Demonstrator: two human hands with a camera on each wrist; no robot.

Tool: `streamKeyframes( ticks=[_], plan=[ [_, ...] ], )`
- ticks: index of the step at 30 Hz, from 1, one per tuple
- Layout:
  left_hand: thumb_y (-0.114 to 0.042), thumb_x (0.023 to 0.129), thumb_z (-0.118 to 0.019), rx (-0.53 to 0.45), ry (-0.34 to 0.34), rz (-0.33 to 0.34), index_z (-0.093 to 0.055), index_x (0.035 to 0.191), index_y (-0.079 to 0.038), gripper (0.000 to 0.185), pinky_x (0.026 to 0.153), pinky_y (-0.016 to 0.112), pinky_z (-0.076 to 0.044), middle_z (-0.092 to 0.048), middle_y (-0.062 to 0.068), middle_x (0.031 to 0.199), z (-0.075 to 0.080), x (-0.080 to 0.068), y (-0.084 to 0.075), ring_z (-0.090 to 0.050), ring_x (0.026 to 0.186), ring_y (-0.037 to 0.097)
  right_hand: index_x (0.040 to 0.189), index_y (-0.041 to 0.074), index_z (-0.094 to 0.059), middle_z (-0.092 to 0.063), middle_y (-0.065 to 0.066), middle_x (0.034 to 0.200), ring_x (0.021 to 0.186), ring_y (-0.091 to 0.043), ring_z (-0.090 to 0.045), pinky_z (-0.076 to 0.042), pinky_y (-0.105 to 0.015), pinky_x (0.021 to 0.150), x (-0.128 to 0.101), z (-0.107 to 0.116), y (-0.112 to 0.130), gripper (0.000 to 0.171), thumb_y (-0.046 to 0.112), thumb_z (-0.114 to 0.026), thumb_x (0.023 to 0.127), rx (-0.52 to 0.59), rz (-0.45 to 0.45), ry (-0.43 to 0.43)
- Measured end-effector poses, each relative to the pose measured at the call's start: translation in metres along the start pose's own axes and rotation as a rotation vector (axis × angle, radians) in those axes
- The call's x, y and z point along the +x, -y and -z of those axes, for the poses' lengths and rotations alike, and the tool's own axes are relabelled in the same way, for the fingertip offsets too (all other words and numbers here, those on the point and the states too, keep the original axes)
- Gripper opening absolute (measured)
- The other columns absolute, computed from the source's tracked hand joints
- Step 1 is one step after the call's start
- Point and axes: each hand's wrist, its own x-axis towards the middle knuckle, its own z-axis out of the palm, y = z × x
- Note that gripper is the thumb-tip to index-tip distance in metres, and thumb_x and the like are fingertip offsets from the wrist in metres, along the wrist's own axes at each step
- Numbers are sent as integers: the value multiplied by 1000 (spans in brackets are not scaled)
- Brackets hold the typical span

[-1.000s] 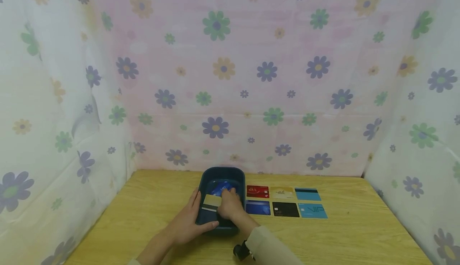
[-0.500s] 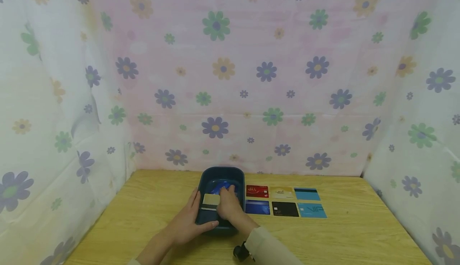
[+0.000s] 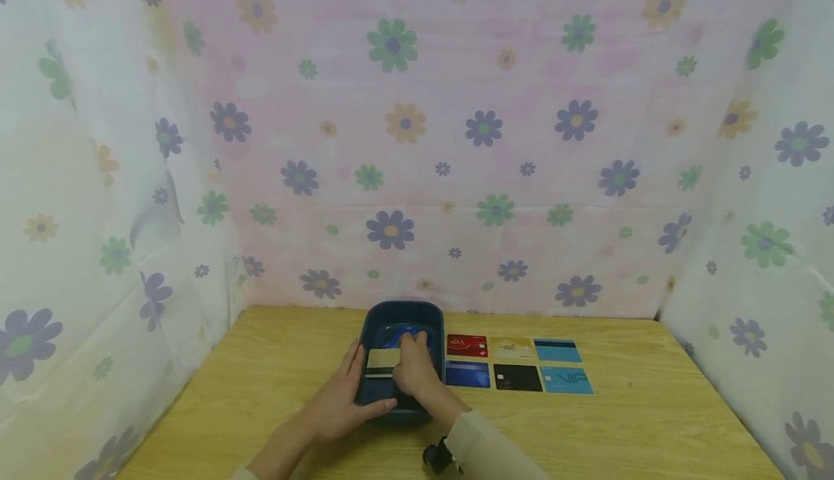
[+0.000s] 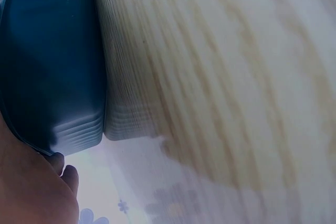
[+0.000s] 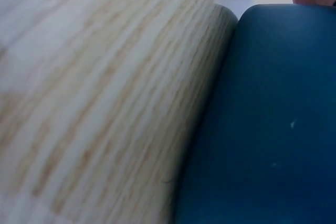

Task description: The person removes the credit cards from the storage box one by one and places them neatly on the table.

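Fingers of the right hand [image 3: 415, 373] are bent down inside the dark box [image 3: 400, 416], and whether they pinch a card or merely press on one, we can't tell, the tips being hidden! Straight and spread, the left hand [image 3: 339, 400] lies along the box's side, thumb toward the near end. Down in the box: a pale card [image 3: 383, 358] with a dark stripe at the right hand's edge, and a blue card [image 3: 396, 335] partly under it. These look light, thin, stiff and slick, likely hard to lift flat, so an edge or corner is the place to catch them. The box seems hard, smooth plastic, probably light enough to skid, best steadied by its rim. Over to the worktop [image 3: 651, 422], yellowish with wood grain: six cards [image 3: 517, 378] lie flat in two rows of three, just right of the box. And around it all, flower-printed cloth [image 3: 482, 74] hangs behind and on both sides, pinkish at the back, creased and whiter at the flanks.
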Motion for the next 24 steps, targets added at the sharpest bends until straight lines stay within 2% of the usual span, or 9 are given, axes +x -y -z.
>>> streamKeyframes(
  ticks=[5,8,15,24],
  plan=[
    [-71,87,-67,14,-7,-5,-6,163,1,121,116,64,-30,7,17,171,-1,0,0,-20,151,47,118,-11,-60,-54,-31,115,104,-45,-60,-54,-54,89,1,1,-1,45,-14,-66,73,6,-8,-13],
    [-71,87,-66,17,-8,-5,-6,163,1,121,115,64,-31,6,18,171,-1,0,0,-21,151,47,119,-12,-61,-60,-31,114,112,-46,-59,-52,-54,96,2,2,-2,45,-12,-67,74,-2,-4,-20],
    [-71,87,-66,22,-13,-15,-6,163,0,121,115,63,-31,7,17,171,-1,0,0,-21,152,46,112,-15,-62,-66,-27,101,99,-43,-64,-54,-54,89,3,4,-2,42,-13,-67,71,19,48,-65],
    [-71,88,-66,20,-13,-22,-5,163,0,120,116,63,-30,7,17,171,0,0,-1,-20,152,46,120,-16,-60,-63,-29,113,110,-45,-60,-50,-56,97,4,4,-2,47,-12,-66,74,45,23,-19]
  ],
)
